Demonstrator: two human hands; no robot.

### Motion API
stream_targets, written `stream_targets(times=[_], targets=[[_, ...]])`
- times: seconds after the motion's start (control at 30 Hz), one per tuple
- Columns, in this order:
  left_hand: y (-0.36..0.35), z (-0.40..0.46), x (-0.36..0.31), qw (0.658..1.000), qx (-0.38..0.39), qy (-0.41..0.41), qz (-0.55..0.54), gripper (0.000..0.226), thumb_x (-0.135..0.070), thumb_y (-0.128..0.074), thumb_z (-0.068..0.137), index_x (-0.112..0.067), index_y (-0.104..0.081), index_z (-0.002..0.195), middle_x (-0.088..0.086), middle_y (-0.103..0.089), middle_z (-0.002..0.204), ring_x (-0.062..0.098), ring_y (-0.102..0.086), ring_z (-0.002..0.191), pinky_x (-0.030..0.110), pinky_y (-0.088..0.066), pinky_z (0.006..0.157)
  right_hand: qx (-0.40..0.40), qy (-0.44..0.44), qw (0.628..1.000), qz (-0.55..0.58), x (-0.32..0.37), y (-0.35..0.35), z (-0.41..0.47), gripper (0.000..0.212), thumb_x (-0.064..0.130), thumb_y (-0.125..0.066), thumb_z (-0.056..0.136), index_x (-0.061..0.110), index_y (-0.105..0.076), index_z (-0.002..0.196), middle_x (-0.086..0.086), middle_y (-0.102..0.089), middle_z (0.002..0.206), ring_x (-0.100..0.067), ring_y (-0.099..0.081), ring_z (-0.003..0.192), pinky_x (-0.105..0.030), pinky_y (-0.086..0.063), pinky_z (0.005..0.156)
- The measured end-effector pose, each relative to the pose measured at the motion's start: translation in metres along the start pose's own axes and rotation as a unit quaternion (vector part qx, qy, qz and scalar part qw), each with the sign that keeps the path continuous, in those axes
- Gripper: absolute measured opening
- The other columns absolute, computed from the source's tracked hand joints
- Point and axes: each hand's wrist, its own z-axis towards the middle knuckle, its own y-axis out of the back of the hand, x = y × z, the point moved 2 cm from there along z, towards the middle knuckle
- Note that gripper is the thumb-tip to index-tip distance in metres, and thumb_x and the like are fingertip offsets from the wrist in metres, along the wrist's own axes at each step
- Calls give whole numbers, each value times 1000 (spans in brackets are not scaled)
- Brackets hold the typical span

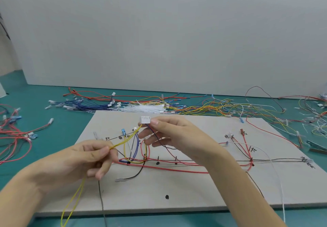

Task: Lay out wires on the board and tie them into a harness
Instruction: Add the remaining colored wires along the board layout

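Yellow wires — thin, doubled, taut between both hands, white connector end

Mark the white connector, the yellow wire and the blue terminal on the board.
white connector (145, 119), head view, front face of the housing, above the right thumb.
yellow wire (123, 141), head view, taut stretch between the two hands.
blue terminal (123, 131), head view, its blue sleeve.

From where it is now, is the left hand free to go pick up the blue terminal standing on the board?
Probably not yet. The left hand is pinching the yellow wire that runs up to the white connector held by the right hand. The blue terminal itself looks uncovered, just beyond that wire.
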Motion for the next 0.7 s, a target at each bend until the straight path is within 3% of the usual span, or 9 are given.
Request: stream_targets(times=[0.17, 0.3, 0.4, 0.47, 0.53, 0.6, 0.7], targets=[[0, -3, -3, 995, 78, 48, 51, 29, -20, -46, 103, 3, -63, 102, 13, -68, 86, 10, -57, 68, 17, -48, 69, 7, 24, 998, 52, 2, -3, -2, 18, 15, -53, 98, 6, -68, 97, -3, -67, 72, -17, -49, 58, -20, -46, 55], [8, -2, -4, 991, 97, 42, 87, 30, -13, -38, 105, 7, -61, 103, 16, -67, 94, 17, -59, 76, 21, -49, 76, 15, 41, 998, 36, 7, -2, -6, 16, 18, -57, 90, 10, -71, 89, -1, -67, 72, -11, -46, 57, -17, -37, 53], [18, -5, -2, 979, 101, 68, 164, 31, -16, -39, 106, 3, -63, 109, 18, -68, 101, 19, -61, 81, 24, -49, 79, 34, 63, 994, -85, 14, -1, -14, 11, 9, -63, 92, 11, -74, 91, 1, -68, 73, -6, -53, 63, -17, -41, 59], [24, -10, -5, 967, 102, 96, 211, 30, -21, -41, 106, -3, -64, 116, 17, -69, 108, 20, -64, 88, 26, -49, 83, 33, 71, 981, -175, 16, -4, -19, 11, 9, -66, 90, 6, -75, 95, -4, -68, 72, -12, -54, 66, -25, -41, 60], [25, -14, -12, 953, 60, 116, 272, 32, -33, -51, 102, -14, -63, 125, 9, -68, 118, 21, -65, 102, 25, -50, 89, 9, 73, 964, -255, 17, -10, -22, 12, 14, -67, 90, 9, -76, 96, -3, -67, 70, -15, -51, 62, -29, -40, 57], [14, -13, -25, 945, -33, 101, 308, 48, -52, -63, 90, -28, -59, 131, 1, -67, 124, 18, -63, 113, 22, -50, 91, -6, 79, 940, -332, 21, -18, -25, 15, 21, -67, 90, 11, -77, 93, -4, -67, 71, -20, -54, 61, -32, -45, 58], [-22, -1, -42, 946, -157, 4, 284, 65, -64, -76, 69, -36, -61, 127, -2, -68, 122, 17, -64, 113, 19, -52, 85, -14, 95, 870, -484, 28, -37, -28, 24, 29, -60, 94, 10, -73, 85, -7, -64, 74, -25, -53, 71, -38, -45, 62]])
